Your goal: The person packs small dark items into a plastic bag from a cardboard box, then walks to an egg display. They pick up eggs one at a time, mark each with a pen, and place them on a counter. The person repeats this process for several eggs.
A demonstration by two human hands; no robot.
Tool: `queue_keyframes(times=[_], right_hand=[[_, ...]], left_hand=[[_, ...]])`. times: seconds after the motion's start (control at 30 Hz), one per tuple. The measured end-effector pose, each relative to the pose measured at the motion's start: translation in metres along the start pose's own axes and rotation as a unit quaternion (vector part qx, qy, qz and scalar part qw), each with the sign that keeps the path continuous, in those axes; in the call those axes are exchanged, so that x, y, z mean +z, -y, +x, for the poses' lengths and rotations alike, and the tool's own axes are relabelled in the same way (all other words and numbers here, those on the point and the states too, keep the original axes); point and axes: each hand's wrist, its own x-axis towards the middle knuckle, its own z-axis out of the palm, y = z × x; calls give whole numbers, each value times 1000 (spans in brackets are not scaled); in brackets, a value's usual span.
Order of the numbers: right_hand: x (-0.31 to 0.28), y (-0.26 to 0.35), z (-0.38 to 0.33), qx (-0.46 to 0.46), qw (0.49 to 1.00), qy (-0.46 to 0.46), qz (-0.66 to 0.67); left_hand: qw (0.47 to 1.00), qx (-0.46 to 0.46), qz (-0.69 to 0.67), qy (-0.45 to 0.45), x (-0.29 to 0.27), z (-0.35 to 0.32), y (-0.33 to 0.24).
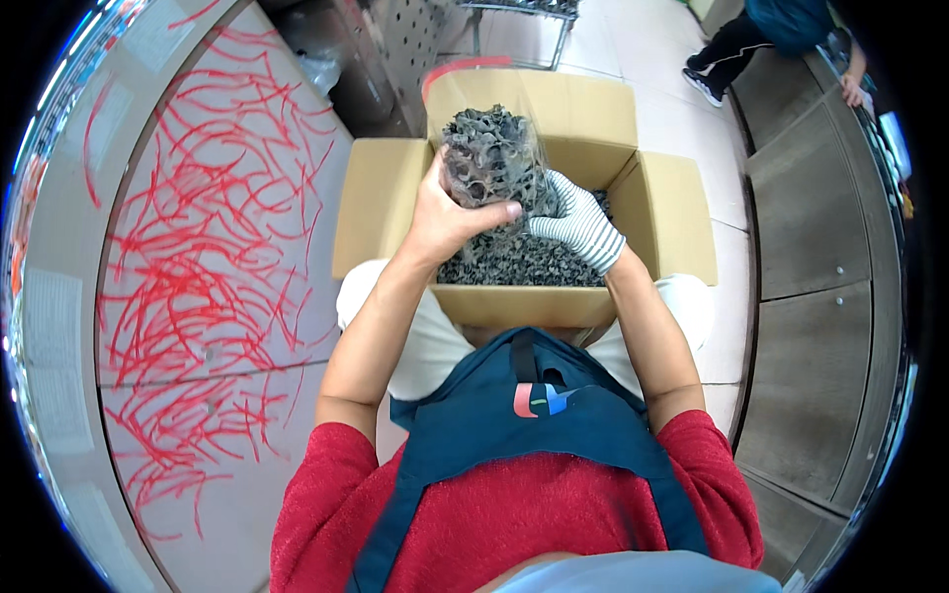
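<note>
An open cardboard box [381,198] rests on my knees, holding a heap of dark, crinkled dried fungus [524,259]. My bare left hand [450,212] grips a clear plastic bag with a red strip at its mouth [489,148], held upright over the box and partly filled with the same dark fungus. My right hand [581,225] wears a grey-and-white striped glove and sits against the bag's right side, low inside the box, touching the fungus. Its fingertips are hidden behind the bag.
A white panel with red scribble lines [213,257] stands to my left. Grey cabinet fronts [820,227] run along the right. Another person's legs and dark shoes [727,54] stand on the pale floor at the upper right, beside a metal rack [519,15].
</note>
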Motion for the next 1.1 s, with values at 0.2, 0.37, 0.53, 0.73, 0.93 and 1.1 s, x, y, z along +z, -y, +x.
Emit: queue_keyframes(times=[0.2,0.37,0.53,0.73,0.93,1.1], right_hand=[[25,1,-12,60,983,93,-149],[56,14,-37,-1,972,164,-168],[104,-22,-71,37,981,192,0],[133,-28,-90,47,976,202,-64],[134,-42,-91,62,984,166,34],[136,-46,-81,86,981,116,130]], left_hand=[[998,-9,12,-59,-9,-49,-13],[995,-19,30,-89,-16,-114,-20],[993,-39,-22,-107,-19,-172,-8],[990,6,74,-122,-29,-208,3],[981,-84,47,-171,-20,-222,2],[978,-54,67,-192,-26,-221,10]])
